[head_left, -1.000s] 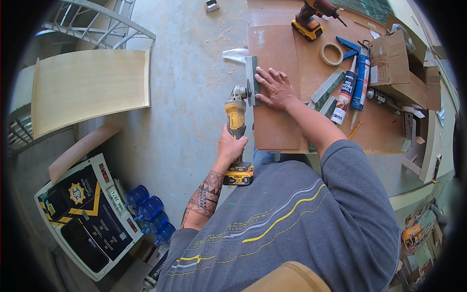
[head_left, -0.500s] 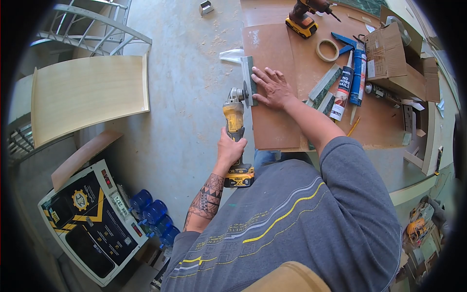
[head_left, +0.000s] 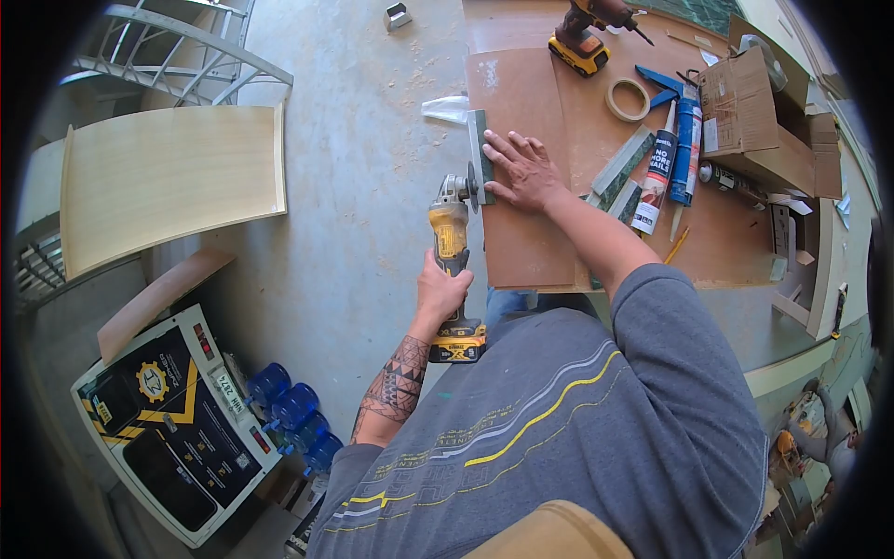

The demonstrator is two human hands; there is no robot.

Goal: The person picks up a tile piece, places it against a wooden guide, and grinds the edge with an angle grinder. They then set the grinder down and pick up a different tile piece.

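Note:
My left hand [head_left: 441,291] is wrapped round the body of a yellow and black cordless angle grinder [head_left: 451,228]. The grinder's thin disc [head_left: 473,187] stands upright along the outer edge of a green stone strip [head_left: 480,135], near the strip's end closest to me; whether it touches cannot be made out. This strip lies along the left edge of a brown board-topped table [head_left: 526,247]. With fingers spread, my right hand [head_left: 527,172] rests flat over the strip and the board, its fingertips on the strip.
To the right lie cut green strips [head_left: 622,168], a sealant tube [head_left: 656,172], a blue caulking gun [head_left: 685,154], a tape roll [head_left: 628,99] and a pencil [head_left: 677,244]. Behind them are a cordless drill [head_left: 582,42] and a cardboard box [head_left: 745,102]. A curved panel [head_left: 172,168] stands left.
The grinder and my left hand have shifted slightly toward me along the strip's edge. My right hand keeps its place on the strip.

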